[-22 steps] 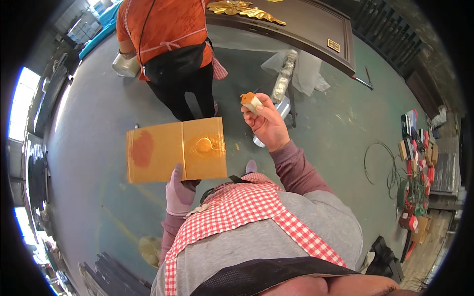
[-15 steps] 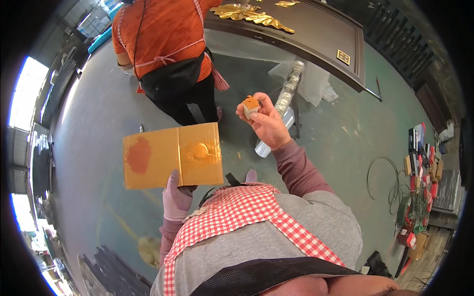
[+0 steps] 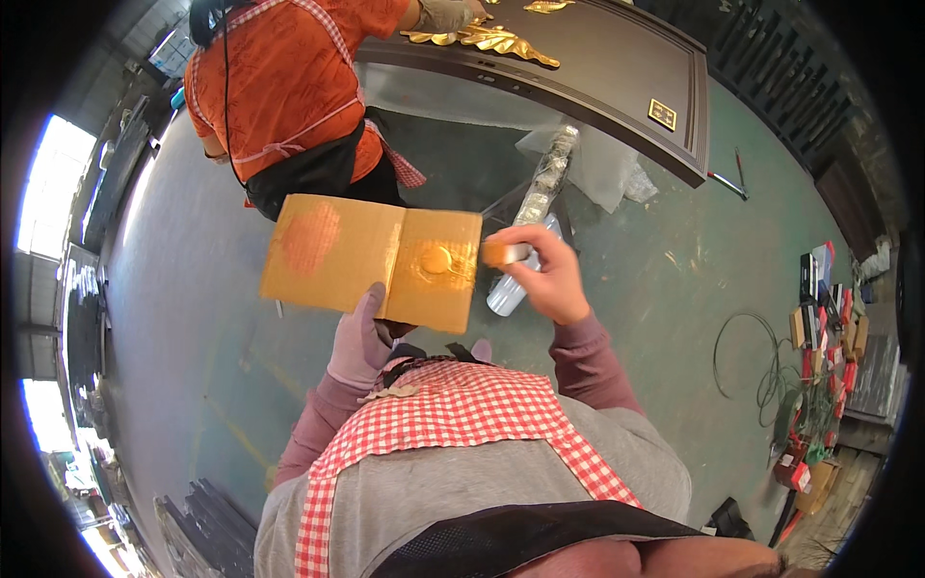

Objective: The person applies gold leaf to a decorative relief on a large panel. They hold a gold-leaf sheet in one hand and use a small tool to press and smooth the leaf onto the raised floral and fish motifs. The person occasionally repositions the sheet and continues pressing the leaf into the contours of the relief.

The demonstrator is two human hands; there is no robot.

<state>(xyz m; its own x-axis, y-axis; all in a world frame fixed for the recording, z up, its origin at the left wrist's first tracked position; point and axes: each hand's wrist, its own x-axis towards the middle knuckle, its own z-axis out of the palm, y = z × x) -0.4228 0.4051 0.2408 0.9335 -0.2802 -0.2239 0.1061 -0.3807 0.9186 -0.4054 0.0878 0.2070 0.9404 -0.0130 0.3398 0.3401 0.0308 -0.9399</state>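
A piece of brown cardboard with a fold down its middle rests in my left hand, which wears a pale purple glove. My thumb lies over its near edge and the fingers are beneath. One half carries a reddish-brown smear, the other a round golden wet-looking patch. Just off the cardboard's right edge, my bare right hand pinches a small sponge block with an orange-brown face turned toward the cardboard. A whitish part of the block shows between my fingers.
Ahead stands a co-worker in an orange shirt, a gloved hand at a dark brown door panel with golden leaf ornaments. Foil-like and clear rolls lie beneath its edge. Cables and boxes are at the right.
My right hand has come down and turned the sponge toward the cardboard. The cardboard has shifted right, up and tilted. The co-worker has leaned left, one gloved hand now on the panel.
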